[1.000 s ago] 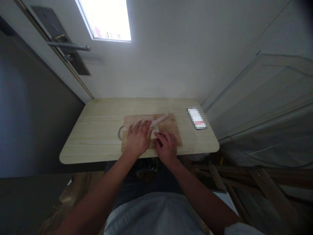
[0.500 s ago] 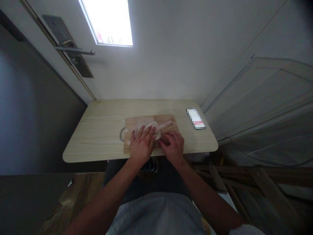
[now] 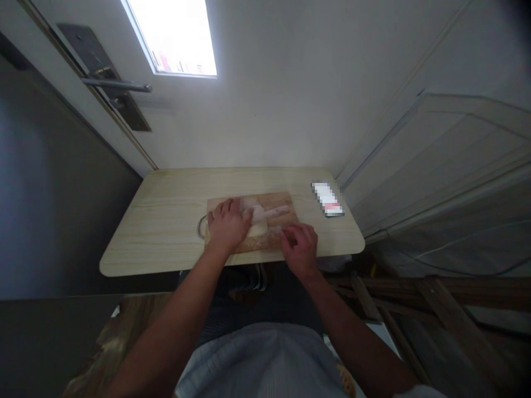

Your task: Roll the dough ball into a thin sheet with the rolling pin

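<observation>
A wooden cutting board (image 3: 284,199) lies near the front of the table, floury on top. Pale, flat dough (image 3: 258,228) sits on its middle, partly covered by my left hand (image 3: 229,224). That hand rests palm down over the board's left part, fingers stretched out. A pale wooden rolling pin (image 3: 277,211) lies behind the dough, its left part hard to tell from the floury surface. At the board's right front corner, right of the dough, my right hand (image 3: 299,246) has thumb and fingertips pinched together. Whatever they hold, if anything, is too small to make out.
A phone (image 3: 327,199) with a blurred screen lies at the right end of the light wooden table (image 3: 166,221). A metal ring handle (image 3: 201,227) sticks out from the board's left side. Behind stands a door with a lever handle (image 3: 118,84).
My left hand has slid left, uncovering more of the dough. My right hand has drawn away from the dough, rightward to the board's front corner. The view has shifted slightly.
</observation>
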`<state>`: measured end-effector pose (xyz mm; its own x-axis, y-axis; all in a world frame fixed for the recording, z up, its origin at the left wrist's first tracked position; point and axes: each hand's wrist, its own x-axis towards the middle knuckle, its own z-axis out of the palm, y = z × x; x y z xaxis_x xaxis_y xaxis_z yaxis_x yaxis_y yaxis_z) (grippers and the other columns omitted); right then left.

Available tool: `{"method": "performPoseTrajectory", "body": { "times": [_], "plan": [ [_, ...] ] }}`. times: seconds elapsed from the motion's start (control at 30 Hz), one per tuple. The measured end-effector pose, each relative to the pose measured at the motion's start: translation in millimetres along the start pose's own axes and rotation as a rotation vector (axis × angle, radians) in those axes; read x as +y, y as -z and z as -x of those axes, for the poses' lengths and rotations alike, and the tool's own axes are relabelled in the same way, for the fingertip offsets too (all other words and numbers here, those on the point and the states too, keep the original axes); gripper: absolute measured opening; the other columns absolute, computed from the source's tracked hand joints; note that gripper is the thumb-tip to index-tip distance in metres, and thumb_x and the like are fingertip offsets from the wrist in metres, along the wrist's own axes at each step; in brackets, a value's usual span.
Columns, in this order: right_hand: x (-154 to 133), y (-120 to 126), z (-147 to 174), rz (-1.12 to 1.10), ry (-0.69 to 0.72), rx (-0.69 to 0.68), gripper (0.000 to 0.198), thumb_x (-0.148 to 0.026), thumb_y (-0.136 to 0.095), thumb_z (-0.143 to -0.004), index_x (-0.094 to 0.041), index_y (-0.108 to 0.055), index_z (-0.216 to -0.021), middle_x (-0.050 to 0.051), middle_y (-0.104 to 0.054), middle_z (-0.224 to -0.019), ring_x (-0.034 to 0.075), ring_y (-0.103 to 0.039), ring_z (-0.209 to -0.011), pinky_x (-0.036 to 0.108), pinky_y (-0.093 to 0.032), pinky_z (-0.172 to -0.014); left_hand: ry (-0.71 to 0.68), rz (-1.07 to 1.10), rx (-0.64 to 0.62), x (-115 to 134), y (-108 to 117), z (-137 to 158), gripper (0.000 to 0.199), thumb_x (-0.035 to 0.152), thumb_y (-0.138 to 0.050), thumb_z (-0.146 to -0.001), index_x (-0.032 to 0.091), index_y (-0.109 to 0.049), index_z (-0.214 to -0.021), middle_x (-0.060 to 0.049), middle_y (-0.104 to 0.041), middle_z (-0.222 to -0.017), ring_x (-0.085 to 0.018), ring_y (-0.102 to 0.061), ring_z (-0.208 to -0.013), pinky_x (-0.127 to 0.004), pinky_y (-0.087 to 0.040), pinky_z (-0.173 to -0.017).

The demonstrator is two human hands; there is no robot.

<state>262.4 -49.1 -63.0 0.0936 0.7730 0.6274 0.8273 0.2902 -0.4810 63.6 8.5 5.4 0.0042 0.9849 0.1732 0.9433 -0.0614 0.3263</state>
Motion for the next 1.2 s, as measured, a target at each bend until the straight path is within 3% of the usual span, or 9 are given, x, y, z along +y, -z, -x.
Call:
{"method": "performPoseTrajectory", "body": {
  "times": [0.1,0.3,0.53,0.7,0.97,1.03,1.2],
  "plan": [
    [1,1,-1,-0.014,-0.013,0.004,0.009,-0.03,-0.066,-0.09,-0.022,-0.072,-0.09,0.006,-0.07,-0.097,0.023,-0.06,-0.098,0.041,-0.047,-0.092,0.007,-0.104,-0.025,2,-3,19,0.058,0.049,-0.027,-0.103,0.018,-0.046,-0.149,-0.016,-0.045,-0.156,-0.036,-0.039,-0.143,-0.062,-0.034,-0.112],
    [8,5,0,-0.034,-0.041,0.027,0.01,-0.03,-0.067,-0.09,-0.022,-0.071,-0.089,0.006,-0.07,-0.096,0.023,-0.06,-0.098,0.041,-0.047,-0.092,0.02,-0.126,0.011,6,-15,40,0.062,0.048,-0.017,-0.104,0.018,-0.039,-0.154,-0.013,-0.04,-0.16,-0.033,-0.034,-0.147,-0.062,-0.027,-0.118],
    [12,6,-1,-0.049,-0.043,0.045,0.009,-0.03,-0.066,-0.089,-0.022,-0.071,-0.09,0.006,-0.07,-0.094,0.023,-0.06,-0.096,0.041,-0.049,-0.09,0.065,-0.132,-0.032,-9,-20,-10,0.061,0.043,-0.015,-0.103,0.019,-0.039,-0.154,-0.011,-0.037,-0.162,-0.037,-0.032,-0.148,-0.072,-0.024,-0.114],
    [8,6,-5,-0.061,-0.04,0.062,0.007,-0.028,-0.067,-0.089,-0.022,-0.071,-0.089,0.006,-0.07,-0.095,0.023,-0.061,-0.096,0.041,-0.049,-0.091,0.093,-0.121,-0.041,-14,-24,-31,0.059,0.043,-0.021,-0.102,0.025,-0.038,-0.155,-0.01,-0.035,-0.163,-0.037,-0.031,-0.148,-0.069,-0.025,-0.115],
    [5,9,-4,-0.077,-0.043,0.069,0.01,-0.031,-0.066,-0.091,-0.022,-0.07,-0.09,0.006,-0.07,-0.094,0.022,-0.061,-0.096,0.041,-0.05,-0.091,-0.024,-0.117,0.003,6,-19,43,0.061,0.046,-0.018,-0.104,0.02,-0.035,-0.156,-0.009,-0.035,-0.163,-0.031,-0.027,-0.151,-0.064,-0.012,-0.122],
    [4,9,-3,-0.077,-0.051,0.065,0.011,-0.032,-0.066,-0.091,-0.022,-0.07,-0.089,0.006,-0.07,-0.095,0.023,-0.061,-0.096,0.041,-0.05,-0.091,-0.031,-0.111,0.001,7,-19,49,0.062,0.047,-0.019,-0.104,0.018,-0.034,-0.157,-0.01,-0.034,-0.163,-0.031,-0.026,-0.152,-0.064,-0.009,-0.122],
    [5,9,-2,-0.079,-0.072,0.048,0.01,-0.031,-0.064,-0.091,-0.022,-0.07,-0.091,0.007,-0.07,-0.096,0.023,-0.061,-0.097,0.042,-0.049,-0.092,0.005,-0.12,-0.034,-10,-21,3,0.06,0.046,-0.018,-0.103,0.023,-0.043,-0.152,-0.01,-0.036,-0.162,-0.034,-0.026,-0.151,-0.067,-0.011,-0.12]
  ]
}}
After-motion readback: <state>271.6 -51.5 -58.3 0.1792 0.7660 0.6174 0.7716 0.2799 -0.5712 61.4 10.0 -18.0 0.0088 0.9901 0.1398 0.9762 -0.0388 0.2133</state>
